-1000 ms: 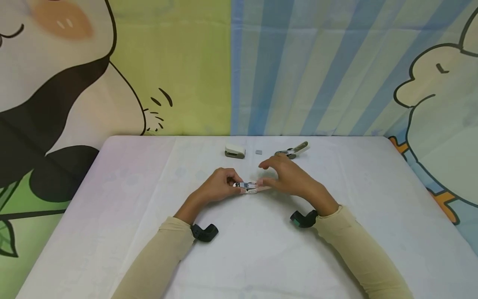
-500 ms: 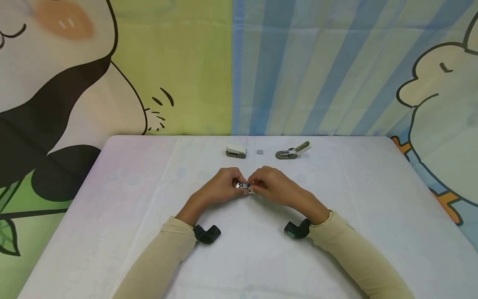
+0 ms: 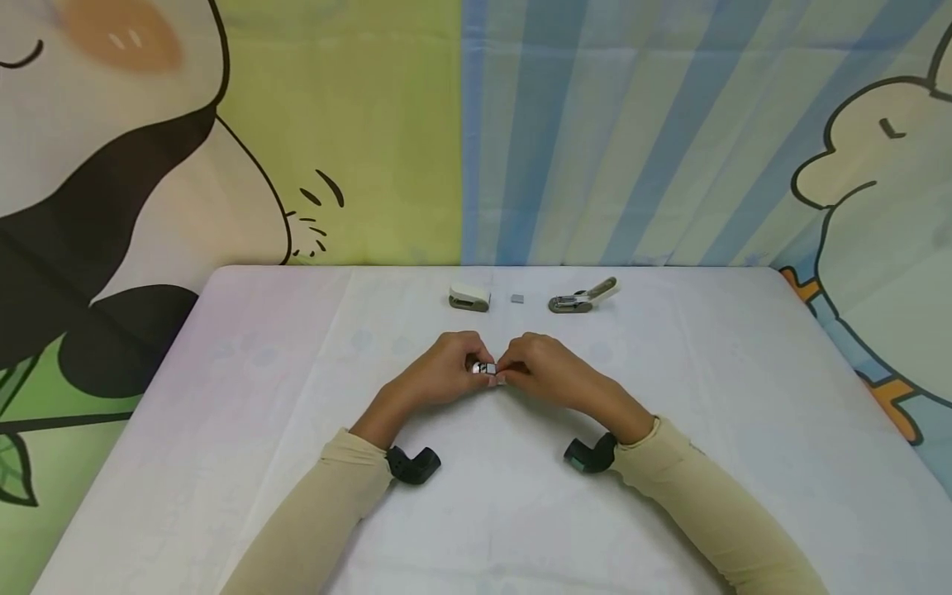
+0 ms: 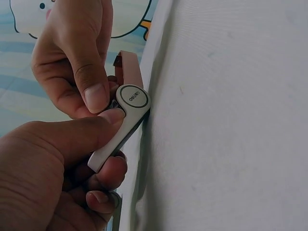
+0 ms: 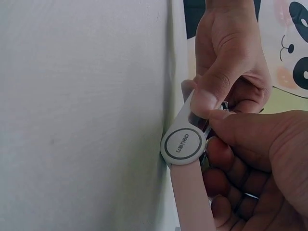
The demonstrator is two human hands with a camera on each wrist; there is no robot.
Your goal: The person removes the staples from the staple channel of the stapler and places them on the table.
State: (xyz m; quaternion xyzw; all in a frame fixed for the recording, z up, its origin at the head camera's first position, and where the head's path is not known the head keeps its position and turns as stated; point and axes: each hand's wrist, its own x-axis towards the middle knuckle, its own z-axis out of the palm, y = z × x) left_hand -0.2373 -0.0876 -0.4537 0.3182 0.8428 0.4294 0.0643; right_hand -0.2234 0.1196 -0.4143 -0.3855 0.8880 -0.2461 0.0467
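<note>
Over the middle of the table, my left hand (image 3: pixel 446 368) grips a small white and pink stapler (image 4: pixel 122 130) by its white body, thumb near the round hinge cap. The pink handle (image 5: pixel 192 195) is swung up and back, away from the body. Close against the left thumb, my right hand (image 3: pixel 558 372) has its thumb and fingers pinched at the stapler's metal staple channel, beside the hinge. The fingertips cover most of the channel. I cannot tell whether a small loose part is between the right fingertips.
Beyond the hands lie a closed cream and olive stapler (image 3: pixel 468 299), a small grey block of staples (image 3: pixel 516 299) and an olive stapler (image 3: pixel 583 298) with its handle raised. A white cloth covers the table (image 3: pixel 476 512); a cartoon curtain (image 3: pixel 349 132) hangs behind.
My right hand, raised with spread fingers a second ago, has come down and left to the stapler and pinches there. The left hand keeps its grip with little movement.
</note>
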